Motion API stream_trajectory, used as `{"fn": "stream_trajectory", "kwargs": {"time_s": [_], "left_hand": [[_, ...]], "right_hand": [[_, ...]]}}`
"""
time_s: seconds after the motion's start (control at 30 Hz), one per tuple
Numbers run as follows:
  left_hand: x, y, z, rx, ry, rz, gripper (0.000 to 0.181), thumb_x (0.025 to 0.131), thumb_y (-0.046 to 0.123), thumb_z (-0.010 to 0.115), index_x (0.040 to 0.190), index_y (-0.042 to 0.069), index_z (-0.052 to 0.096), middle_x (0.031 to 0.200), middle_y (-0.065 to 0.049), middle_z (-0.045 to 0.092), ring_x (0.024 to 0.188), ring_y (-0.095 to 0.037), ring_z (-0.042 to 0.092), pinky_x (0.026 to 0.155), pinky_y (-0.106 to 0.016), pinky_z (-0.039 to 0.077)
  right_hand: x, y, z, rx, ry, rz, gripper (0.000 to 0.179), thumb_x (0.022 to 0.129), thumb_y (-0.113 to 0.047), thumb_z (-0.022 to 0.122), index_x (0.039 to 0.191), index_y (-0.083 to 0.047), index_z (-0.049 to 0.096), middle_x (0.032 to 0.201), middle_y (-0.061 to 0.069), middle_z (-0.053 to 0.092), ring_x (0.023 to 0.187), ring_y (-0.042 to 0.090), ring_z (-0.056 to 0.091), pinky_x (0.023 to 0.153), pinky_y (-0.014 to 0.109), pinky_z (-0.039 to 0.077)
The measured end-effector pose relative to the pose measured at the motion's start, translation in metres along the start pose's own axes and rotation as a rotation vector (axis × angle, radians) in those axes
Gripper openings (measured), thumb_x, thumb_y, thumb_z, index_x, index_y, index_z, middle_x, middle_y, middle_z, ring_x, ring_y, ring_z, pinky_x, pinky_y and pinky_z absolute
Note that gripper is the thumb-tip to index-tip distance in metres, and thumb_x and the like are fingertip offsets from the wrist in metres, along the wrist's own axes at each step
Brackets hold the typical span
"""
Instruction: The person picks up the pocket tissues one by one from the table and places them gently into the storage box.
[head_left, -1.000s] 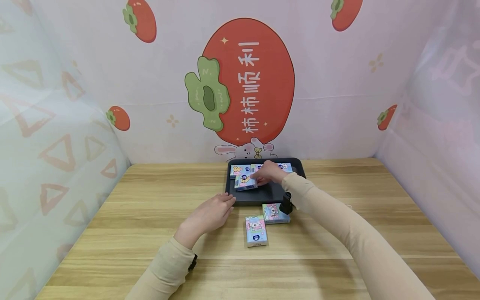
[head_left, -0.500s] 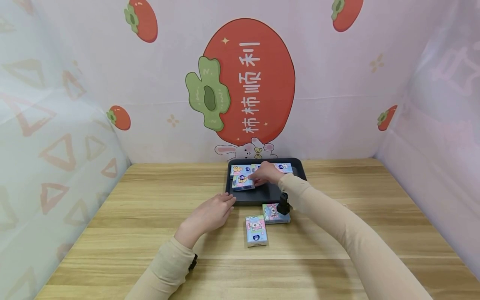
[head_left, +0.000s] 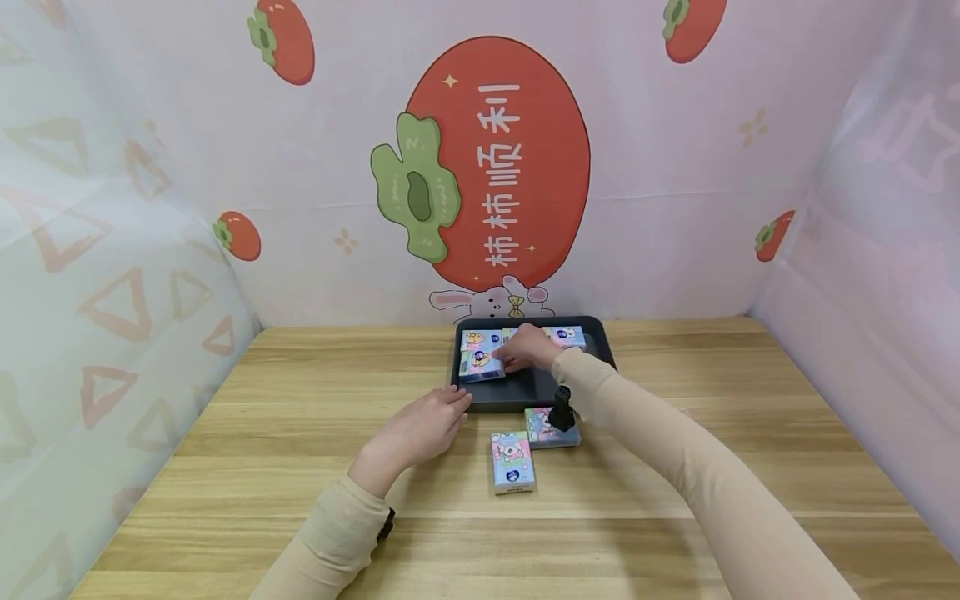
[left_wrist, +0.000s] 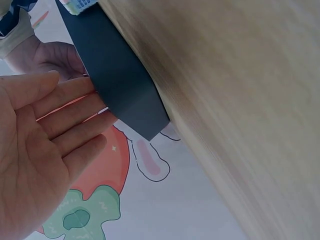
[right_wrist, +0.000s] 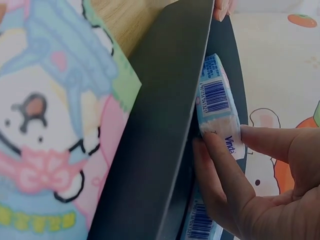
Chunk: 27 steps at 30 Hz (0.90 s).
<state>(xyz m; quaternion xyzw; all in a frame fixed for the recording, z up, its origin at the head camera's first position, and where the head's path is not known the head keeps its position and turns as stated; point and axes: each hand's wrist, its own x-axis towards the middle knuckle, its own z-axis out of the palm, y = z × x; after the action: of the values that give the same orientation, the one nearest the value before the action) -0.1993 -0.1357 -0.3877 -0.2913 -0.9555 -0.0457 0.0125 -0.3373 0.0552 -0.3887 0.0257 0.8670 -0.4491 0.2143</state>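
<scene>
A small tissue pack (head_left: 480, 364) with a cartoon print sits in the left part of the dark tray (head_left: 532, 389). My right hand (head_left: 528, 344) pinches it by its right end. In the right wrist view, thumb and fingertips press on either side of the pack (right_wrist: 216, 107), whose barcode and "Vinda" lettering face the camera. My left hand (head_left: 427, 423) lies at the tray's front left corner. Its straight fingers touch the tray's outer wall (left_wrist: 125, 85) in the left wrist view.
Behind the held pack, a row of tissue packs lines the tray's back: a left one (head_left: 482, 337), a right one (head_left: 570, 336) and a middle one partly hidden by my hand. On the wooden table (head_left: 300, 417), two packs lie before the tray, one lengthwise (head_left: 513, 461), one crosswise (head_left: 542, 429).
My right hand has slid the tissue pack leftward inside the tray, toward the left wall and close under the back left pack. The left hand has stayed in place.
</scene>
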Motion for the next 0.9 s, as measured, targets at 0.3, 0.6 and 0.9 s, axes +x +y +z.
{"fn": "stream_trajectory", "kwargs": {"time_s": [0.3,0.6,0.9], "left_hand": [[0.0,0.0,0.0,-0.004,0.005,0.007,0.035,0.098,0.018,0.05,0.127,-0.001,0.059,0.131,-0.018,0.057,0.125,-0.031,0.052,0.106,-0.043,0.043],[0.0,0.0,0.0,-0.005,0.003,0.007,0.036,0.098,0.018,0.05,0.127,-0.001,0.058,0.132,-0.018,0.057,0.125,-0.032,0.052,0.106,-0.044,0.042],[0.0,0.0,0.0,-0.006,0.008,0.003,0.036,0.098,0.018,0.05,0.127,-0.001,0.058,0.132,-0.018,0.057,0.125,-0.031,0.052,0.107,-0.043,0.042]], "right_hand": [[0.004,-0.003,0.005,0.051,-0.003,0.026,0.031,0.085,-0.016,0.071,0.108,0.003,0.064,0.095,0.013,0.068,0.082,0.02,0.071,0.08,0.031,0.058],[0.003,-0.007,0.005,0.053,0.002,0.068,0.029,0.086,-0.015,0.071,0.109,0.001,0.064,0.093,0.01,0.067,0.072,0.015,0.07,0.072,0.024,0.058],[0.019,-0.001,0.01,0.021,0.013,0.08,0.027,0.084,-0.014,0.072,0.105,0.0,0.065,0.093,0.011,0.067,0.07,0.018,0.071,0.069,0.027,0.059]]}}
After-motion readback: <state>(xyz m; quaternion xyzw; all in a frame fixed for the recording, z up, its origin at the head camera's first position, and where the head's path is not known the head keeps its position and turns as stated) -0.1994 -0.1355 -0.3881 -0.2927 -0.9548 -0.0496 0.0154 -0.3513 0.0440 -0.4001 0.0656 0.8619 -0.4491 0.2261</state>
